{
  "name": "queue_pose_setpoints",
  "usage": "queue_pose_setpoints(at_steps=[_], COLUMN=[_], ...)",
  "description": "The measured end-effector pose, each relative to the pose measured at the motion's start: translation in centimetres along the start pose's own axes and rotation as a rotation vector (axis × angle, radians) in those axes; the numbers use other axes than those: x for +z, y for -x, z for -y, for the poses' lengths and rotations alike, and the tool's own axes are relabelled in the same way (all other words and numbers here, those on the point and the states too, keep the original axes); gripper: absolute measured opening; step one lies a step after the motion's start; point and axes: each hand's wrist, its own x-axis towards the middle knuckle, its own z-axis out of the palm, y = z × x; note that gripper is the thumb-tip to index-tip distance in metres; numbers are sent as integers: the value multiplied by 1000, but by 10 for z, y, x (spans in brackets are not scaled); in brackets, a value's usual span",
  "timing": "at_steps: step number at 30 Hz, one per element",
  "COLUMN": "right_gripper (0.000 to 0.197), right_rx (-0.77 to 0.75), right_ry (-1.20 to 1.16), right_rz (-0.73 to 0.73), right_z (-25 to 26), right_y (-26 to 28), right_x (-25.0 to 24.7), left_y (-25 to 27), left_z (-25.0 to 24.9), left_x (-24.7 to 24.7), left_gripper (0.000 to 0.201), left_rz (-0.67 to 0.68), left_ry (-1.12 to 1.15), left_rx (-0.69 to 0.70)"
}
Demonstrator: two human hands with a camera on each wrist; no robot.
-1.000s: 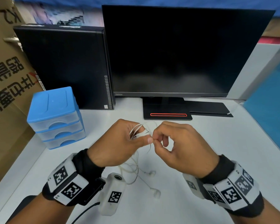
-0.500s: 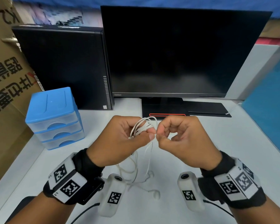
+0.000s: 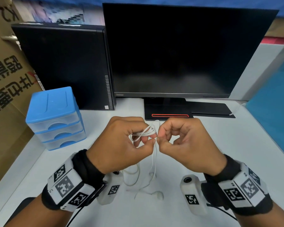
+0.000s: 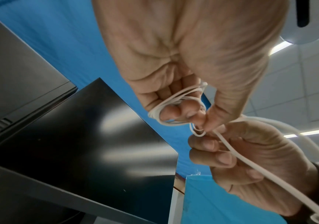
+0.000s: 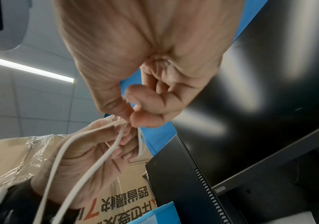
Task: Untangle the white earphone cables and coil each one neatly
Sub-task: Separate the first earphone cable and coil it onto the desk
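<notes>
White earphone cable [image 3: 144, 132] is wound in several loops round the curled fingers of my left hand [image 3: 121, 145], which holds it above the white desk [image 3: 236, 153]; the loops also show in the left wrist view as the cable [image 4: 173, 100]. My right hand [image 3: 184, 141] pinches a strand of the cable right beside the left thumb tip, seen close as the right hand [image 5: 133, 115]. Loose strands [image 3: 154, 161] hang from the pinch down to the desk, where an earbud [image 3: 158, 194] and slack cable lie between my wrists.
A black monitor [image 3: 179, 51] on its stand [image 3: 169, 112] is just behind my hands. A black computer case [image 3: 64, 66] stands at the back left, a blue drawer unit [image 3: 54, 117] in front of it, a cardboard box [image 3: 5, 71] at far left, and a blue panel [image 3: 275, 102] at right.
Both hands have lifted a little and moved toward the monitor. The hanging cable has been drawn upward, so less slack lies on the desk. The hands stay together at the pinch.
</notes>
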Motion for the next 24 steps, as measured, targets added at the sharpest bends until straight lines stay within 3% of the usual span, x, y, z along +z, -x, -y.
queue_pose_setpoints(at_steps=[7,9,12,16,18,22,24], right_gripper=[14,13,3,7,11,12,9], right_rx=[-19,-19,-11,188,214,-74,-130], right_ry=[2,-59,-135,-511,-624,-178,-47], right_rz=[-10,-45,-96,-114,-127,-165,-138], right_z=[5,4,4,1,1,7,9], right_y=[3,2,1,-4,-5,0,2], right_x=[4,6,11,13,9,1,4], left_y=[1,0,0,1,-1,-1,-1], left_z=[-2,-3,-2,0,2,1,0], left_x=[3,4,5,9,6,-2,-1], left_gripper=[13,21,20,6,6,7,13], left_rz=[-49,-78,-124,-190,-219,-154,-110], left_ry=[-69,-47,23,184,215,118,76], left_rx=[24,25,0,-108,-150,-102,-80])
